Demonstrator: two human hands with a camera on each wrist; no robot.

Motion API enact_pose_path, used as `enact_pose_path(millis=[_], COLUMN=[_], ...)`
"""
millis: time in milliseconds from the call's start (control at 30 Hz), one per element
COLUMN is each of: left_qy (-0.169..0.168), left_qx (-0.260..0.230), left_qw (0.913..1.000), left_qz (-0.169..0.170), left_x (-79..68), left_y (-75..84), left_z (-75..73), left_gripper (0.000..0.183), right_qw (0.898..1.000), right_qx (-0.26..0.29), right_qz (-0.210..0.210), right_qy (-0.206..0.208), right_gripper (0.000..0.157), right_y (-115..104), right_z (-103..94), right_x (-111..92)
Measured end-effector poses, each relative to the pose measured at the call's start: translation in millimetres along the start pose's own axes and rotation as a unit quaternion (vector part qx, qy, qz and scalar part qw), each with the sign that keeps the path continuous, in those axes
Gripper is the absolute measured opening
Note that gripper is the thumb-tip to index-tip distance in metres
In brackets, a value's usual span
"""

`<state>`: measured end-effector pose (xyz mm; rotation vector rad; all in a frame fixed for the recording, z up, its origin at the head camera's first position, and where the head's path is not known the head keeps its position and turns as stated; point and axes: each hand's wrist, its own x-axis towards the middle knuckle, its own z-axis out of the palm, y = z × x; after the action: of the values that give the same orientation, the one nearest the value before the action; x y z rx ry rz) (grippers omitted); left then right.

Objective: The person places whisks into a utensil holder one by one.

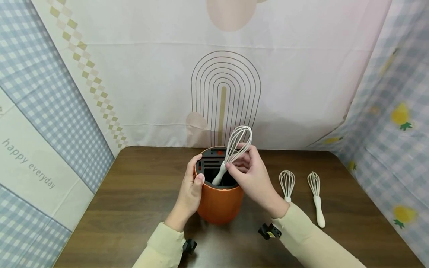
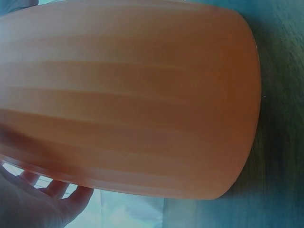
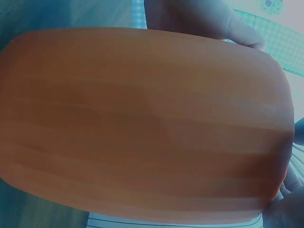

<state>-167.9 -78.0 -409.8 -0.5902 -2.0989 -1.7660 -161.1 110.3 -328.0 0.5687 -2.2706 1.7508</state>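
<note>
An orange utensil holder (image 1: 219, 206) with a dark slotted insert (image 1: 209, 162) stands upright on the table. My left hand (image 1: 191, 190) grips it at the left side, with the thumb near the front rim. Between the thumb and fingers of my right hand (image 1: 254, 178), a white whisk (image 1: 219, 173) is pinched near where wires meet handle. Its handle slants down into the holder's large front opening, and the handle's end is hidden. Both wrist views are mostly filled by the holder's ribbed wall (image 2: 142, 95); fingers of the right hand (image 3: 287, 206) show at the right wrist view's edge.
Two more white whisks lie to the right on the brown wooden table (image 1: 140, 193): one whisk (image 1: 287, 183) partly behind the right sleeve, the other whisk (image 1: 317, 203) farther right. A patterned cloth (image 1: 151, 85) hangs behind the table, with checked cloths at both sides.
</note>
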Motion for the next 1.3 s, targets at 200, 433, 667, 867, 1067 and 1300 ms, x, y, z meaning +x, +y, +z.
enact_pose_path(millis=[200, 433, 667, 867, 1067, 1300], left_qy=[0.001, 0.001, -0.005, 0.001, 0.001, -0.005], left_qx=[0.002, 0.007, 0.005, 0.01, 0.013, -0.006], left_qw=[1.0, 1.0, 0.9999, 0.9999, 0.9998, 1.0], left_qz=[-0.001, -0.003, -0.011, -0.011, -0.013, 0.006], left_x=[-0.7, -0.3, -1.9, -1.3, -1.1, 0.8], left_y=[-9.2, -31.0, -32.1, -23.2, 14.4, -0.8], left_z=[1.7, 2.6, 1.8, 2.0, -0.4, 0.1], left_gripper=[0.056, 0.054, 0.054, 0.056, 0.057, 0.053], right_qw=[1.0, 0.998, 0.995, 0.991, 0.99, 0.99], right_qx=[-0.011, -0.055, -0.091, -0.124, -0.131, -0.125], right_qz=[0.002, -0.022, -0.041, -0.059, -0.052, -0.055], right_qy=[-0.005, -0.01, -0.005, -0.003, -0.017, -0.035], right_gripper=[0.056, 0.058, 0.064, 0.067, 0.078, 0.085], right_y=[-7, 4, 30, 30, 28, 29], right_z=[1.0, 2.9, 4.3, 4.5, 3.7, 2.1], right_x=[-1, -1, 1, 1, 0, -1])
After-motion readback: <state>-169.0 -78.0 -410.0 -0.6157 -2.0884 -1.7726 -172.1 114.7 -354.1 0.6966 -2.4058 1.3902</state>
